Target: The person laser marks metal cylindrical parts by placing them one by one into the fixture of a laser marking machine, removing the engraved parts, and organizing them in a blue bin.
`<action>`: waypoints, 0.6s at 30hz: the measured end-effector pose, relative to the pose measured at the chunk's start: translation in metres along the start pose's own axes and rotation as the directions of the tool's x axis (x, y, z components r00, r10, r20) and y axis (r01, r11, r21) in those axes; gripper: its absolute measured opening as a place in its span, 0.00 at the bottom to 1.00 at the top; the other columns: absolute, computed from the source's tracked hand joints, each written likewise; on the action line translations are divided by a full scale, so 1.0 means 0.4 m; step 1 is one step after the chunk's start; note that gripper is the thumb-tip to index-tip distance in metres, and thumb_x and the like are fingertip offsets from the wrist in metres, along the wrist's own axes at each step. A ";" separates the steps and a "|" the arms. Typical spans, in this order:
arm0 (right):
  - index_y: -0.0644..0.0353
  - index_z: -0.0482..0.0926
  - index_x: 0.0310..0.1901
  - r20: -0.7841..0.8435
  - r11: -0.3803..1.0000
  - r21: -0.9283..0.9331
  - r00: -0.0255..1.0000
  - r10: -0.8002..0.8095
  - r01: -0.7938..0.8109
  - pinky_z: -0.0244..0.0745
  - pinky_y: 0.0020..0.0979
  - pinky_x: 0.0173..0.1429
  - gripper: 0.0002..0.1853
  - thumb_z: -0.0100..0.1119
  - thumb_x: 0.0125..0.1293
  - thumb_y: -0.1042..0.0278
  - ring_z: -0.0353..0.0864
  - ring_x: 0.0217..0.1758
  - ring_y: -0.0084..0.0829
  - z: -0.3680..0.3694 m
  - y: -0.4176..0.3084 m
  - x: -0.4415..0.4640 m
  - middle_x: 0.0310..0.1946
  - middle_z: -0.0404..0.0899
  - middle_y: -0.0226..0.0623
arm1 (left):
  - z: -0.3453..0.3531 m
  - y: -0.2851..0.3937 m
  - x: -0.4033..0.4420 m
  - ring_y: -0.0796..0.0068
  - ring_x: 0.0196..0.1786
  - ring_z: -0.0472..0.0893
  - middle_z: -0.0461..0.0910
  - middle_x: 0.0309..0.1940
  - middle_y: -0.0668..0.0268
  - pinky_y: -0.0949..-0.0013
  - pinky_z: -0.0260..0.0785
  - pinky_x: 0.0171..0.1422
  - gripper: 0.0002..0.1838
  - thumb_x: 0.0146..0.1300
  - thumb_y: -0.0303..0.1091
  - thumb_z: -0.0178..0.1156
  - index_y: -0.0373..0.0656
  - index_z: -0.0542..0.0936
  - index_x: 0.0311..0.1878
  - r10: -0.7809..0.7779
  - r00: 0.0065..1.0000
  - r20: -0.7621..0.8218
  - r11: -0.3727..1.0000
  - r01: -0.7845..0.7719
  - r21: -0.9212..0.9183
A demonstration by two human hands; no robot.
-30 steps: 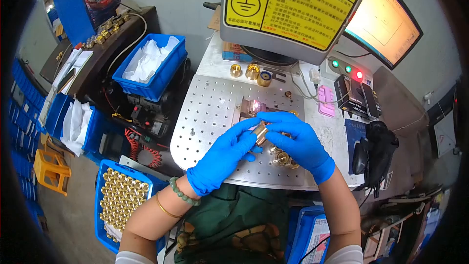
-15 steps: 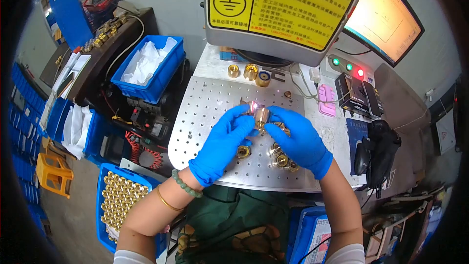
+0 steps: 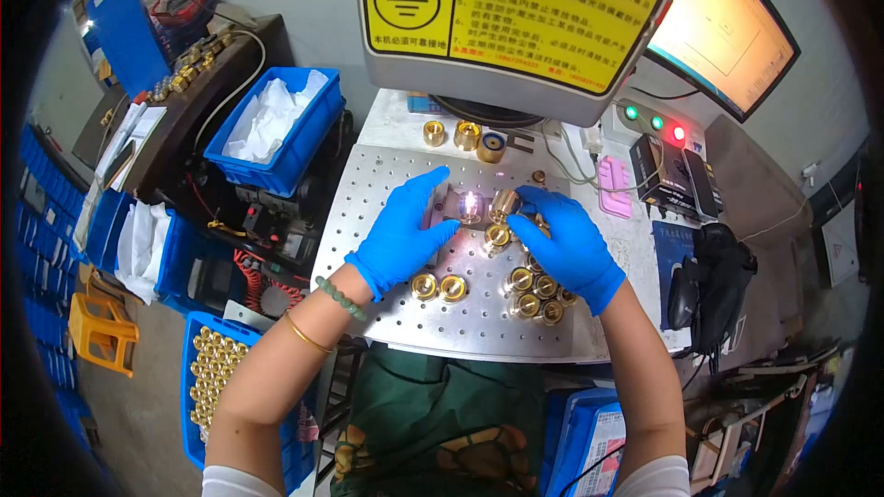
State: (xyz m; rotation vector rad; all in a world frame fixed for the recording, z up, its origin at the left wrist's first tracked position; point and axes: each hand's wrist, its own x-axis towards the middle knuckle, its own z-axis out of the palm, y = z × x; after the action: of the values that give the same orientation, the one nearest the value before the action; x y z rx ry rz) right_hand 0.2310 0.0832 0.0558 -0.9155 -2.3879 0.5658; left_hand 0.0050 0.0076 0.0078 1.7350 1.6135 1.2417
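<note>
Head camera view: a brass fitting (image 3: 504, 206) is held above the perforated metal plate (image 3: 387, 317), just beside a brightly lit metal piece (image 3: 471, 206) near the middle of the plate. The right hand (image 3: 569, 244), in a blue glove, has the fitting between its thumb and fingers, the grip narrowed to the width of the part. On the other side of the lit piece, the left hand (image 3: 401, 230), also gloved in blue, is spread wide, thumb and forefinger well apart, with nothing between them. Another fitting (image 3: 497, 237) sits just below the held one, and a cluster of round brass parts (image 3: 537, 293) lies near the right wrist. Two brass rings (image 3: 438, 288) rest side by side on the plate, nearer the person. Towards the back stand three larger cylinders (image 3: 467, 135), one with a dark blue inside. Above hangs a machine housing (image 3: 516, 83) with a yellow warning label (image 3: 525, 18); a lit monitor (image 3: 727, 28) stands beyond it to the right. A pink holder (image 3: 615, 188) lies on the table's right side, while a blue bin (image 3: 195, 437) at lower left contains rows of brass parts.
</note>
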 end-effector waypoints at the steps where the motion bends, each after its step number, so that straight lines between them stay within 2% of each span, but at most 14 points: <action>1: 0.62 0.76 0.53 0.000 1.000 0.000 1.000 0.001 -0.001 0.71 0.42 0.51 0.22 0.58 0.64 0.55 0.78 0.44 0.48 -0.001 -0.001 0.002 0.40 0.80 0.49 | 0.003 -0.015 0.004 0.55 0.56 0.71 0.71 0.55 0.52 0.58 0.65 0.63 0.37 0.55 0.33 0.66 0.40 0.62 0.68 0.145 0.989 0.005 0.974 -0.143 0.178; 5: 0.62 0.76 0.51 0.002 1.000 -0.013 1.000 -0.014 0.014 0.71 0.43 0.49 0.21 0.58 0.64 0.55 0.78 0.43 0.47 0.002 0.005 0.006 0.39 0.80 0.48 | 0.001 -0.001 0.018 0.51 0.53 0.70 0.72 0.51 0.52 0.56 0.64 0.62 0.40 0.53 0.33 0.67 0.40 0.61 0.68 0.136 0.986 0.093 0.966 -0.153 0.211; 7: 0.62 0.76 0.51 -0.010 0.999 -0.027 0.999 -0.031 0.031 0.71 0.43 0.49 0.21 0.58 0.64 0.55 0.78 0.43 0.47 0.007 0.010 0.007 0.38 0.80 0.47 | 0.004 0.004 0.022 0.54 0.47 0.70 0.73 0.44 0.54 0.60 0.66 0.56 0.42 0.53 0.34 0.67 0.40 0.60 0.70 0.129 0.981 0.142 0.954 -0.162 0.253; 18: 0.62 0.76 0.51 -0.042 0.993 -0.079 0.995 -0.091 0.088 0.69 0.41 0.49 0.20 0.59 0.63 0.58 0.78 0.41 0.44 0.025 0.020 0.012 0.36 0.80 0.45 | 0.005 0.010 0.031 0.53 0.46 0.71 0.74 0.43 0.55 0.58 0.66 0.55 0.43 0.52 0.37 0.68 0.42 0.60 0.70 0.124 0.980 0.155 0.918 -0.173 0.356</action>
State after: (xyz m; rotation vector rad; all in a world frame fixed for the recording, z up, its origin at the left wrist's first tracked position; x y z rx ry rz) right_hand 0.2260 0.0903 0.0452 -0.8400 -2.4108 0.4166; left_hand 0.0075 0.0192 0.0139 2.1546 1.7472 0.9052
